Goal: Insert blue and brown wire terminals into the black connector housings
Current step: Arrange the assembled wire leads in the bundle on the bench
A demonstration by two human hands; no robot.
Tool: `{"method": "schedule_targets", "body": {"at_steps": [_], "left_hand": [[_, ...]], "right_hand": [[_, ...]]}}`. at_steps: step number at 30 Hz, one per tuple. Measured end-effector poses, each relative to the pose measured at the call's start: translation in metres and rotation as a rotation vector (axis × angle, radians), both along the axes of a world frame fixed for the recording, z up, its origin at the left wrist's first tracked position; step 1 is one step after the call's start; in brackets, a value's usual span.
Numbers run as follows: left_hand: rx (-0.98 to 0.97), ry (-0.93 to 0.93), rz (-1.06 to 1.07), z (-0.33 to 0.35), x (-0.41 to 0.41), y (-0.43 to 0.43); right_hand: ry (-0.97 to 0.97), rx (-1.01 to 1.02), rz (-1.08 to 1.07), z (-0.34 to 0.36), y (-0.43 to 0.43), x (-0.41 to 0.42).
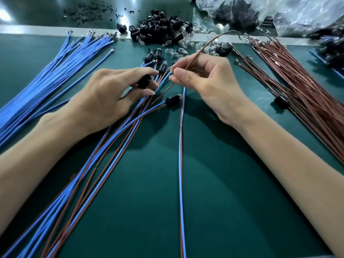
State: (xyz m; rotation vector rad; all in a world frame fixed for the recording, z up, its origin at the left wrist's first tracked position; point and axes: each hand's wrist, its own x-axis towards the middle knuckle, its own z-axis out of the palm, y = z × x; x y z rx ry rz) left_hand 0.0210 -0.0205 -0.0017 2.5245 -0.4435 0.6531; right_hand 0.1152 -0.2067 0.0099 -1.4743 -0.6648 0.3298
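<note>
Here, our left hand [104,94] grips a black connector housing [144,81] between thumb and curled fingers, on the near side of the heap of loose black housings [160,28] at the far edge of the green mat [223,183]. Our right hand [206,81], also on the heap's near side, pinches a single brown wire [195,58] between thumb and forefinger. The wire arcs up and away towards the heap's right edge, and we cannot tell where its terminal sits.

Left of the heap fans the bundle of blue wires [55,71]. Right of it lies the sheaf of brown wires [297,86]. Nearer us than the heap, beneath both hands, the finished blue-and-brown pairs [111,151] run towards us, one ending in a fitted housing [172,100]. Clear bulbs [186,47] lie scattered against the heap's right side, and a plastic bag [279,12] sits further right.
</note>
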Motion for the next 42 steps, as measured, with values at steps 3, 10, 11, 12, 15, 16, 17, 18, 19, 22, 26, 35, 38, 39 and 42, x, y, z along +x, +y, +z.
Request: {"method": "schedule_targets", "body": {"at_steps": [3,10,11,12,15,16,17,18,19,22,26,35,38,39,42], "left_hand": [[0.043,0.009,-0.016,-0.0029,0.0022,0.0015],[0.095,0.002,-0.011,-0.0028,0.0032,0.0045],[0.091,-0.001,-0.001,-0.0027,0.0031,0.0039],[0.085,-0.002,0.01,-0.0026,0.0029,0.0029],[0.057,-0.009,0.039,-0.0011,0.0022,0.0007],[0.05,-0.01,0.043,-0.0006,0.0017,0.0004],[0.048,-0.008,0.043,-0.0004,0.0014,0.0001],[0.05,-0.006,0.04,-0.0001,0.0012,-0.0003],[0.054,-0.004,0.036,0.0001,0.0011,-0.0009],[0.064,-0.001,0.022,0.0006,0.001,-0.0016],[0.059,-0.014,0.004,0.0006,0.0008,-0.0009],[0.042,-0.016,0.0,-0.0002,0.0008,0.0005],[0.046,-0.003,-0.001,-0.0001,-0.0006,0.0015],[0.05,0.0,-0.003,0.0,-0.0007,0.0014],[0.055,-0.006,0.0,0.0,-0.0001,0.0007]], "right_hand": [[-0.106,-0.145,-0.023,-0.0016,0.0014,-0.0008],[-0.101,0.074,-0.065,0.0049,-0.0009,-0.0018],[-0.087,0.111,-0.078,0.0056,-0.0013,-0.0016],[-0.081,0.136,-0.096,0.0063,-0.0014,-0.0015],[-0.093,0.186,-0.158,0.0074,-0.0016,-0.0009],[-0.102,0.19,-0.164,0.0077,-0.0018,-0.0006],[-0.114,0.182,-0.161,0.0075,-0.0017,-0.0006],[-0.127,0.169,-0.15,0.0068,-0.0012,-0.0011],[-0.138,0.156,-0.136,0.0057,-0.0004,-0.0021],[-0.147,0.149,-0.109,0.0036,0.0017,-0.0044],[-0.141,0.188,-0.111,0.0041,0.0011,-0.0036],[-0.168,0.125,-0.063,0.0032,0.0007,-0.0033],[-0.157,0.118,-0.033,0.0031,0.0005,-0.0041],[-0.161,0.115,-0.036,0.0033,0.0002,-0.0038],[-0.203,0.098,-0.094,0.0046,-0.0019,-0.0003]]}}
